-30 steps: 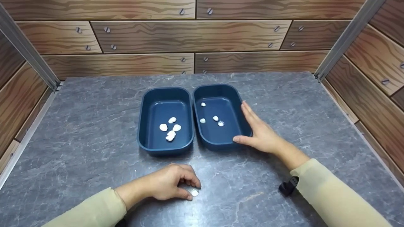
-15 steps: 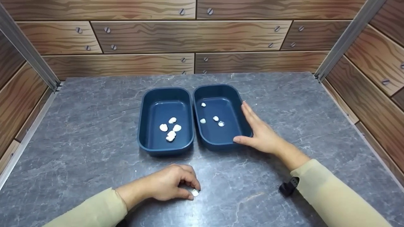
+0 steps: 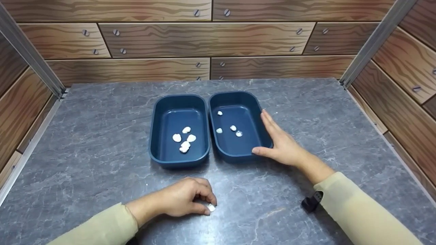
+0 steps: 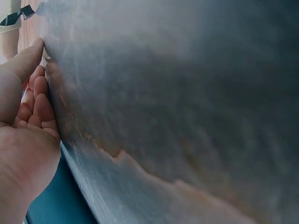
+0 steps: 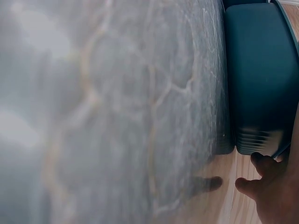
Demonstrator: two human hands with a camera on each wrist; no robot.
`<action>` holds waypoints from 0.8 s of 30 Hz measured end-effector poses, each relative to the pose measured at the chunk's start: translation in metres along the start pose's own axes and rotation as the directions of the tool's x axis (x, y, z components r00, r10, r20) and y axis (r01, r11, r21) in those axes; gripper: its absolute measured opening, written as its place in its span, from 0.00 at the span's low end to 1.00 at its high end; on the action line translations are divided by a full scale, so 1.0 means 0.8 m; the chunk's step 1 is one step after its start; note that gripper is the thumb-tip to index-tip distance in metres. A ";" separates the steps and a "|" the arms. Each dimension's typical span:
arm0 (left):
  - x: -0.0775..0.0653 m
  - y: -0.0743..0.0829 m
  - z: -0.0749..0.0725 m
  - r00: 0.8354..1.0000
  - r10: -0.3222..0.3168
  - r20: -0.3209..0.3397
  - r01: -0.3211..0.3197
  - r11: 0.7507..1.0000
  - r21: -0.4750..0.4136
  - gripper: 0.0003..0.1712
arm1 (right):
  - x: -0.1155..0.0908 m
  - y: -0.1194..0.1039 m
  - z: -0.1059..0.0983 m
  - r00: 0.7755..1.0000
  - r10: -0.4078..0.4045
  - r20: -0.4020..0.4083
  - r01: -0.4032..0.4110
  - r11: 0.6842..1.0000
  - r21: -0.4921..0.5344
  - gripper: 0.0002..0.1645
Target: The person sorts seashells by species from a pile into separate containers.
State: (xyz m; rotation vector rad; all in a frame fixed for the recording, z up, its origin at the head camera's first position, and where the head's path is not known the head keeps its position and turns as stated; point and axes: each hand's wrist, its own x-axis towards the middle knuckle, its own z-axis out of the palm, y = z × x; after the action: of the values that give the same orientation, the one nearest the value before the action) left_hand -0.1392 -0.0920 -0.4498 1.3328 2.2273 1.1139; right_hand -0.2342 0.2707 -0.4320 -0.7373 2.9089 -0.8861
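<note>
My left hand (image 3: 185, 197) is low over the table in front of the containers, pinching a small white pebble (image 3: 212, 207) between thumb and fingertips at the tabletop. In the left wrist view the same hand (image 4: 30, 107) has its other fingers curled in. My right hand (image 3: 281, 144) rests against the right blue container (image 3: 235, 157), fingers straight along its right side and thumb at the near corner. Several small whitish pebbles (image 3: 233, 128) lie spread inside that container. Beside it stands the left blue container (image 3: 178, 163), where several larger white pebbles (image 3: 176, 137) are grouped.
The two containers stand almost side by side on a grey marbled table (image 3: 102, 143). Wood-patterned panels (image 3: 204, 39) close off the back and both sides. A black strap device (image 3: 310, 202) sits at the right sleeve's cuff.
The left thumb and fingertips have closed slightly around the pebble, which now shows less between them. The right hand and both containers have stayed in place.
</note>
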 end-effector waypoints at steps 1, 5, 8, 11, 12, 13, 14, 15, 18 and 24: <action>0.000 0.000 0.000 1.000 0.000 0.000 0.000 1.000 0.001 0.10 | 0.000 0.000 0.000 1.000 0.001 0.001 -0.001 1.000 0.000 0.70; 0.000 0.000 0.000 1.000 -0.006 0.001 0.006 1.000 -0.005 0.10 | 0.000 0.000 0.000 1.000 0.006 0.007 -0.006 1.000 0.003 0.70; 0.000 -0.001 0.001 1.000 -0.009 -0.001 0.009 1.000 -0.010 0.10 | 0.000 0.000 0.000 1.000 0.009 0.007 -0.009 1.000 0.005 0.70; 0.000 -0.001 0.001 1.000 -0.004 -0.004 0.004 1.000 -0.010 0.09 | -0.001 0.000 0.000 1.000 0.011 0.003 -0.011 1.000 0.004 0.70; 0.000 -0.001 0.001 1.000 -0.003 -0.005 0.003 1.000 -0.012 0.09 | -0.001 0.000 -0.001 1.000 0.010 0.003 -0.010 1.000 0.005 0.70; 0.000 -0.001 0.001 1.000 -0.002 -0.005 0.002 1.000 -0.014 0.09 | -0.001 0.000 -0.001 1.000 0.010 0.003 -0.010 1.000 0.004 0.70; 0.001 -0.001 0.000 1.000 -0.002 -0.005 0.002 1.000 -0.015 0.09 | -0.001 0.000 -0.001 1.000 0.008 0.002 -0.008 1.000 0.004 0.70; 0.001 0.000 0.000 1.000 -0.003 -0.005 0.003 1.000 -0.018 0.09 | -0.001 0.000 -0.001 1.000 0.006 0.001 -0.006 1.000 0.003 0.70; 0.001 0.001 0.000 1.000 -0.016 -0.004 0.016 0.999 -0.030 0.09 | 0.000 0.000 -0.002 1.000 0.006 0.003 -0.006 1.000 0.002 0.71; 0.001 0.007 -0.003 0.998 -0.056 -0.009 0.056 0.997 -0.057 0.09 | 0.001 0.001 -0.001 1.000 0.010 0.012 -0.010 1.000 -0.002 0.71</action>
State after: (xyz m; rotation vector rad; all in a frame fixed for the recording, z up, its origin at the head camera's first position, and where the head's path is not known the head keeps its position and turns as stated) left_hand -0.1380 -0.0910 -0.4440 1.2366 2.2088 1.1578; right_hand -0.2356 0.2711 -0.4317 -0.7244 2.9014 -0.8746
